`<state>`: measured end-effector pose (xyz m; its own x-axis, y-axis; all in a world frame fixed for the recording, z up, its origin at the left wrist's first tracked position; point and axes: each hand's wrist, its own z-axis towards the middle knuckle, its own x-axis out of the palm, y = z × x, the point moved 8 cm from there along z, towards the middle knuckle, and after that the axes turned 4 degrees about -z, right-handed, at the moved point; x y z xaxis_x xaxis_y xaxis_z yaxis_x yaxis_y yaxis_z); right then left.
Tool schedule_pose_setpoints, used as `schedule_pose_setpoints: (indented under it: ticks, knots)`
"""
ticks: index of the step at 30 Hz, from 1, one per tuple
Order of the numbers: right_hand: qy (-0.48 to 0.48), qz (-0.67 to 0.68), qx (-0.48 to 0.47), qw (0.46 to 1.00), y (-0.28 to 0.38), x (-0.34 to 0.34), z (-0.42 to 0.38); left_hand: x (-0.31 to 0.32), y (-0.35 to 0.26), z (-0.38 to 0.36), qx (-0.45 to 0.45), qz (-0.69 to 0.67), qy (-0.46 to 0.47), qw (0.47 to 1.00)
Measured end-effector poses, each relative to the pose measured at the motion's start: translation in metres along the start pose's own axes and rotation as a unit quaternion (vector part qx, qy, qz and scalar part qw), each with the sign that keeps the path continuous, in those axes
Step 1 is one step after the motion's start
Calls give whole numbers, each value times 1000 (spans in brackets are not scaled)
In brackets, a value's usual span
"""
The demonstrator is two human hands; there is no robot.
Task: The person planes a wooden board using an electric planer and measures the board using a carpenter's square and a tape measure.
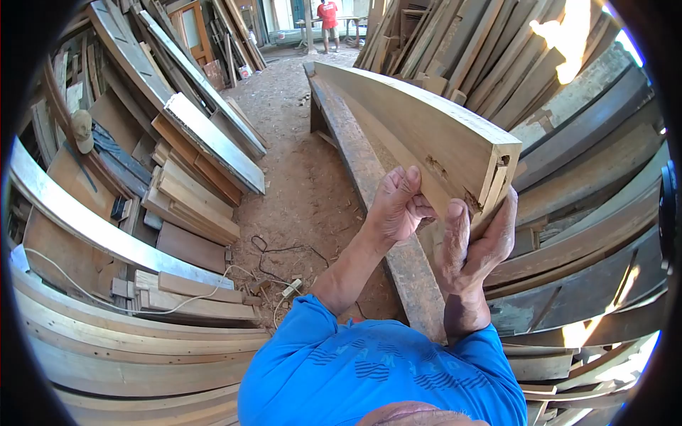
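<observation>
A long, thick wooden board [415, 121] stretches away from me over a narrow workbench [373, 163]. Its near end shows a groove and a broken, dark hollow, and a second rough cavity marks the side face. My left hand [399, 204] is closed at the board's lower left edge, thumb up against it and fingers curled; part of its grip is hidden. Beneath the near end, my right hand [474, 245] holds the board from below, thumb on the left and fingers along the right side.
Stacked planks [195, 195] line the left, and more boards [444, 46] lean at the back right. Curved timbers [582, 241] fill the right side. A cable [284, 248] and a power socket [291, 287] lie on the dirt floor. A person in red [328, 18] stands far off at a table.
</observation>
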<state>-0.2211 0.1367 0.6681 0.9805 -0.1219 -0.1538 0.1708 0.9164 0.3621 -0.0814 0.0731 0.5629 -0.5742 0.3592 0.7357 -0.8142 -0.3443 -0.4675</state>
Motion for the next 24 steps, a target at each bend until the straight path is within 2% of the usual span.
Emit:
schedule_pose_setpoints:
  ticks: [8, 10, 12, 14, 17, 18, 20, 22, 24]
  knots:
    - [17, 6, 6, 1000, 1, -1, 8, 10, -3, 4, 15, -3, 30, 999]
    - [23, 2, -8, 1000, 1, 0, 8, 0, 0, 5, 0, -14, 80, 997]
    - [29, 2, -18, 999, 2, 0, 8, -4, 1, 6, -1, -3, 73, 997]
    - [33, 7, -20, 999, 3, 0, 6, -3, 0, 1, 9, 33, 11, 999]
    - [15, 21, -34, 999, 5, 3, -1, -16, 2, -5, -2, 40, 20, 999]
    - [12, 37, -26, 999, 5, 5, -5, -11, -4, -9, 8, 83, -13, 996]
    - [14, 71, -18, 997, 7, 9, -10, 12, -20, -30, 100, 165, 7, 981]
    - [7, 76, -31, 997, 14, 13, -12, 11, -26, -35, 115, 150, 23, 982]
    - [11, 93, -21, 995, 16, 17, -15, -15, -23, -38, 67, 77, 22, 994]
